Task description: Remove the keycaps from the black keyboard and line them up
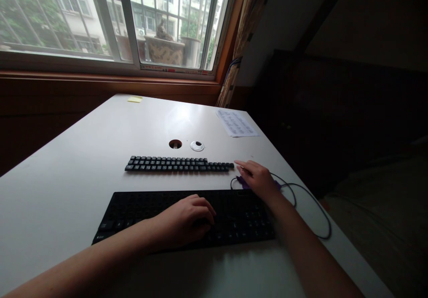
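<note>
A black keyboard (147,202) lies across the near part of the white desk. Some keycaps show at its lower left and right; its upper middle looks darker, without clear lettering. My left hand (192,215) rests over its middle, fingers curled down together, tips hidden. Behind it, loose black keycaps (167,164) stand in tight rows. At their right end is my right hand (256,175), index finger stretched toward the last keycap, thumb apart below, nothing visible between them. A purple object (245,184) lies partly hidden under this hand; its kind is unclear.
A dark cable (329,224) loops at the desk's right edge. Beyond the keycaps are a round cable hole (175,144) and a white round cover (197,146). Printed papers (237,124) lie at the back right, a yellow sticky note (135,99) at the back left, near the window.
</note>
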Available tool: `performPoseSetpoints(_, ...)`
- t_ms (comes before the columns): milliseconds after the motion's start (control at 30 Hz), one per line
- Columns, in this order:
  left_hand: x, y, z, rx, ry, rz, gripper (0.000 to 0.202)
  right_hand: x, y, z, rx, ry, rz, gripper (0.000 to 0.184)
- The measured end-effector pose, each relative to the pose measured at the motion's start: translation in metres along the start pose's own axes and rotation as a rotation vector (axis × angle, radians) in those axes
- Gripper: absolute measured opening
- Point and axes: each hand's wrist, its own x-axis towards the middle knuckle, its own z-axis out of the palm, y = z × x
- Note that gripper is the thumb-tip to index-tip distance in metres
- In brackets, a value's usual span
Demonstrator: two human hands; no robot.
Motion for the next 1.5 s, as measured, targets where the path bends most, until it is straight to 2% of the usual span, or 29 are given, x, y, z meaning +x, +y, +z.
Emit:
performPoseSetpoints(167,0.000,0.000,-0.001,-0.006,-0.012,0.002,0.014,0.004,-0.006,-0.025,0.189,0.126,0.161,0.042)
performPoseSetpoints(333,0.000,-0.001,0.001,0.003,-0.012,-0.002,0.014,-0.003,-0.017,-0.050,0.132,0.152,0.156,0.041)
performPoseSetpoints(400,0.000,-0.002,0.001,0.001,-0.012,0.003,0.015,-0.013,-0.024,-0.057,0.088,0.137,0.202,0.041)
performPoseSetpoints(533,0.000,-0.002,0.001,-0.007,-0.002,0.009,0.014,-0.041,-0.036,-0.065,0.041,0.016,0.323,0.041)
performPoseSetpoints(767,0.000,-0.001,0.001,0.001,-0.006,0.014,0.014,-0.076,-0.037,-0.061,-0.078,0.042,0.343,0.034)
performPoseSetpoints(1100,0.000,-0.002,0.001,0.022,-0.021,0.004,0.015,-0.081,-0.045,-0.048,-0.041,0.018,0.345,0.038)
performPoseSetpoints(1300,-0.001,-0.003,0.002,0.012,-0.014,0.004,0.013,-0.085,-0.021,-0.044,0.303,0.027,0.595,0.037)
performPoseSetpoints(1500,-0.001,-0.003,0.002,0.005,-0.012,-0.004,0.015,-0.086,-0.009,-0.036,0.507,0.057,0.640,0.039)
